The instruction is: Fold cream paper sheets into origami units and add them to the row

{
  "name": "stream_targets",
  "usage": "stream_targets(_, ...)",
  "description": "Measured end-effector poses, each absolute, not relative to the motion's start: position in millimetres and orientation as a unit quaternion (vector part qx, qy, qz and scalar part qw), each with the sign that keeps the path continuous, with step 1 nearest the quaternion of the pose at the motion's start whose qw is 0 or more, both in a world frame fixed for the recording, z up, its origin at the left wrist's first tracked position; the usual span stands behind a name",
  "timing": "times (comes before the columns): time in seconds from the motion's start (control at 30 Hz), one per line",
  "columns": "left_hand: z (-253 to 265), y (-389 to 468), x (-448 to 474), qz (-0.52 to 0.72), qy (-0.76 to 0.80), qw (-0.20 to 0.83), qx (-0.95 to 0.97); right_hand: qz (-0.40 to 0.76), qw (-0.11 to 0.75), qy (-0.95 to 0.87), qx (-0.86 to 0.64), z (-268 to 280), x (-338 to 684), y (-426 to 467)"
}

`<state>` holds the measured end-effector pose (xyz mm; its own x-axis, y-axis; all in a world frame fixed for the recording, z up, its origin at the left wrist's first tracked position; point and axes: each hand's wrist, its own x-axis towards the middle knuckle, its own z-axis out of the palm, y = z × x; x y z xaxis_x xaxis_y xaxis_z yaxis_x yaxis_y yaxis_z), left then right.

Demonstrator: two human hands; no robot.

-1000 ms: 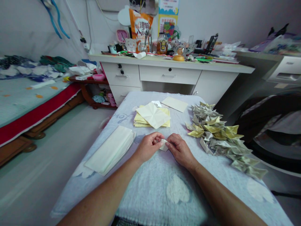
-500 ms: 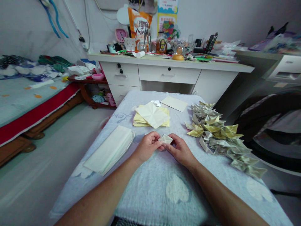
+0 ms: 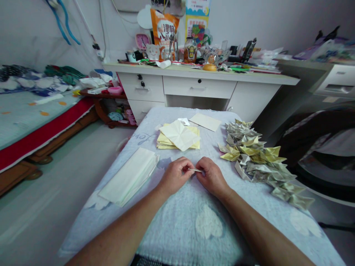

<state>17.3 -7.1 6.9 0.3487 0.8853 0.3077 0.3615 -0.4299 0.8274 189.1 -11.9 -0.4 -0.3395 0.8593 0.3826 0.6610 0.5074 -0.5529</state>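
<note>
Between my two hands is a small piece of folded paper [image 3: 195,170], seen nearly edge-on as a thin pale strip. My left hand [image 3: 177,173] pinches its left end with thumb and fingers. At the other end my right hand [image 3: 211,175] is closed on it, its fingers curled and partly hidden. Just beyond the hands, a creased white square sheet [image 3: 180,135] lies on a stack of yellow paper [image 3: 166,142]. Left of my left hand rests a long pile of folded white paper [image 3: 129,176]. Many folded paper pieces [image 3: 260,155], grey and yellow, are heaped on the right.
A patterned blue cloth [image 3: 177,225] covers the table. A flat cream card [image 3: 205,122] lies at its far side. Behind stands a white desk [image 3: 199,84] crowded with a jar, a bag and other items. There is a bed [image 3: 41,122] on the left and a washing machine [image 3: 332,140] on the right.
The folded paper has turned from showing its flat pointed face to nearly edge-on. My fingers have curled in more tightly around its ends.
</note>
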Motion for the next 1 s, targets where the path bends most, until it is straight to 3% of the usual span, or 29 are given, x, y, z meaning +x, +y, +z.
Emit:
stream_targets(0.57,2.9,-9.8,11.3,0.271,0.424,0.196,0.842,0.191,0.25,-0.836,-0.449,1.0,190.5,-14.0)
stream_targets(1.0,0.1,-13.0,7.8,0.24,0.404,0.192,0.862,0.194,0.245,-0.84,-0.444,4.5,195.4,-15.0)
